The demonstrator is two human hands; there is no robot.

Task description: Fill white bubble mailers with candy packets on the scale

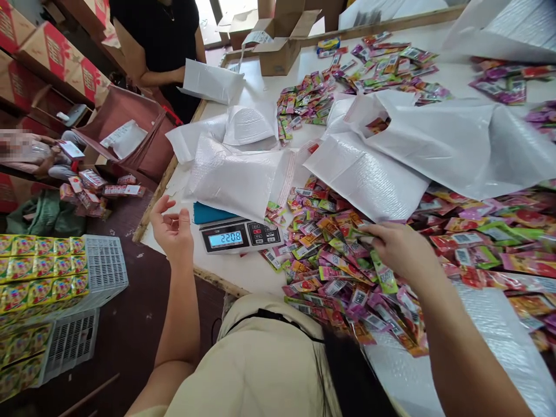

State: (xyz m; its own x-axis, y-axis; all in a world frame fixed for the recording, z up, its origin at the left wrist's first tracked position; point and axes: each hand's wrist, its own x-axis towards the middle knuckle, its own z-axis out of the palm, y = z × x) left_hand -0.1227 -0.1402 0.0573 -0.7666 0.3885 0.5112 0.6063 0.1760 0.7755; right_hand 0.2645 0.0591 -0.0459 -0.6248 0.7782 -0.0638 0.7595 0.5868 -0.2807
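My left hand (174, 230) is raised beside the digital scale (237, 237), palm up, with loosely bent fingers apart and nothing in them. On the scale lies a filled white bubble mailer (237, 176), its mouth toward the right with some small packets showing there. The lit display reads 2208; I cannot make out a decimal point. My right hand (402, 252) reaches into a heap of small colourful candy packets (334, 260). Its thumb and index finger are pinched together at the packets; whatever is between them cannot be made out.
More white mailers (369, 174) lie across the packets. Beyond the table (174, 191), a person in black (160, 52) holds a white mailer. An open cardboard box (275, 52) stands at the back. To the left are a reddish bin (125, 127), crates (106, 260) and a seated person.
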